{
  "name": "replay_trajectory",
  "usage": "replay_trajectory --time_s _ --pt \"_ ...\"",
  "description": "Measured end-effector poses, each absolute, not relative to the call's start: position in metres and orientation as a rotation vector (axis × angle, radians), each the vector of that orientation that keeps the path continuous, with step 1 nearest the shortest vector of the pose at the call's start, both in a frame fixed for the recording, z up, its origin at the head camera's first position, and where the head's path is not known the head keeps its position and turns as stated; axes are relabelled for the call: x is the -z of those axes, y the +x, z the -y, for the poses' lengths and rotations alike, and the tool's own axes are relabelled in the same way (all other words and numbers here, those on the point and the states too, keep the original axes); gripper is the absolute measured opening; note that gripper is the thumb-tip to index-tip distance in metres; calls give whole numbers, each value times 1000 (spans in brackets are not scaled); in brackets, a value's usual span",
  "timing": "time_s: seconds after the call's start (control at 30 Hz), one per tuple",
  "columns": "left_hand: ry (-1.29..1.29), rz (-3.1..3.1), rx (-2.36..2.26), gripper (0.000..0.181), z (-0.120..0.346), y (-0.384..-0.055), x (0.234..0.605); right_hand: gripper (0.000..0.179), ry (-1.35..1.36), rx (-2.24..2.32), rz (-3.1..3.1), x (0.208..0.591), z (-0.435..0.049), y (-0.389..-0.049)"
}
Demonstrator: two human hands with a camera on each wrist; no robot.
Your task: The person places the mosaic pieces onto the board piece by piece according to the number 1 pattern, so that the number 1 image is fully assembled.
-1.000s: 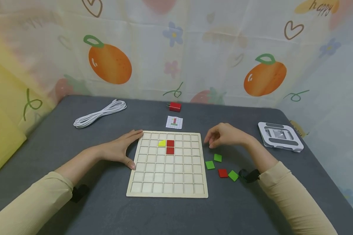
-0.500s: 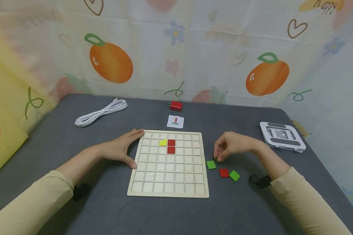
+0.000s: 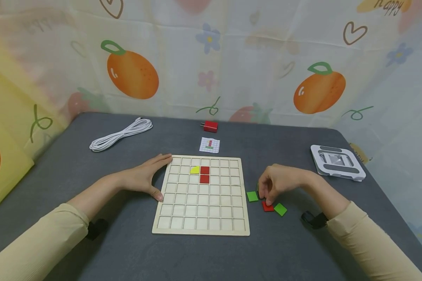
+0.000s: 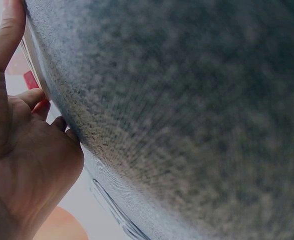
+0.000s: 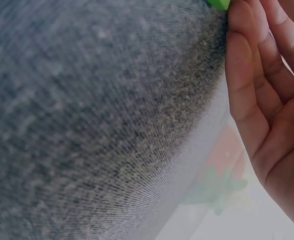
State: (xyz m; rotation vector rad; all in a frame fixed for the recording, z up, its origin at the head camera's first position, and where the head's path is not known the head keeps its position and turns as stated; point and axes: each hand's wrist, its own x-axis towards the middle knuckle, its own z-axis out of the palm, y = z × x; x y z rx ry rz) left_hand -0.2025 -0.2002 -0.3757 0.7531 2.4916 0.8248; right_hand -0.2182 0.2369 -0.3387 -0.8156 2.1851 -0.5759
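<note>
A pale wooden grid board (image 3: 200, 210) lies on the dark table, with one yellow tile (image 3: 195, 170) and two red tiles (image 3: 204, 179) in its cells. My left hand (image 3: 140, 177) rests along the board's left edge, thumb and fingers spread. To the right of the board, the right hand (image 3: 279, 181) reaches down, its fingertips touching a loose red tile (image 3: 268, 208) that lies flat. Beside that are a green tile (image 3: 252, 196) to the left and another green tile (image 3: 280, 210) to the right. The right hand hides most of a third green tile. In the right wrist view, green (image 5: 219, 3) shows by the fingertips (image 5: 239, 47).
Behind the board lies a small pattern card (image 3: 209, 145), with a red plug adapter (image 3: 210, 127) beyond it. A coiled white cable (image 3: 121, 135) is at the back left. A grey-white folded stand (image 3: 337, 162) lies near the right edge.
The right hand has moved from beside the board's upper right, over the upper green tile, down to the loose red tile. The left hand stays on the board's edge.
</note>
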Motion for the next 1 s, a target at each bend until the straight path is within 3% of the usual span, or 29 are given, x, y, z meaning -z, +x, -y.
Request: replay_trajectory --time_s 0.53,1.0 --pt "753 -2500 -806 127 201 -203 377 30 -827 381 -2225 339 -225 -209" --pt "747 -2496 -808 127 201 -205 378 25 -875 474 -2275 338 -228 -210"
